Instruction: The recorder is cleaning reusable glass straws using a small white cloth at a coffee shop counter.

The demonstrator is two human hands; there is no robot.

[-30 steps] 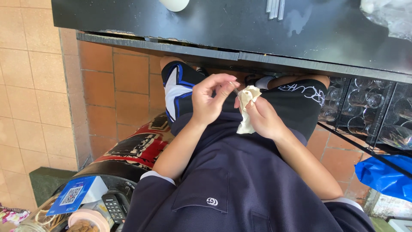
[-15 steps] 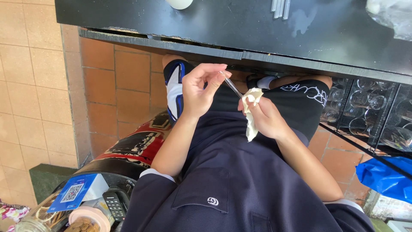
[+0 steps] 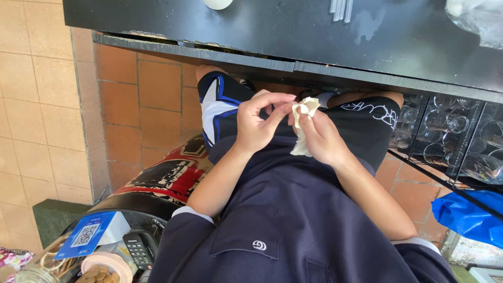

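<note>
Far left, low: a card reader and a jar of nuts, well apart from my hands. My left hand sits over my lap, thumb and forefinger pinched at the top of the pale cloth wad; whether something thin sits between them I cannot tell. Cloth lies just right of that pinch, long axis near vertical, hanging down. My right hand clasps it, fingers wrapped. Glasses rack further right.
</note>
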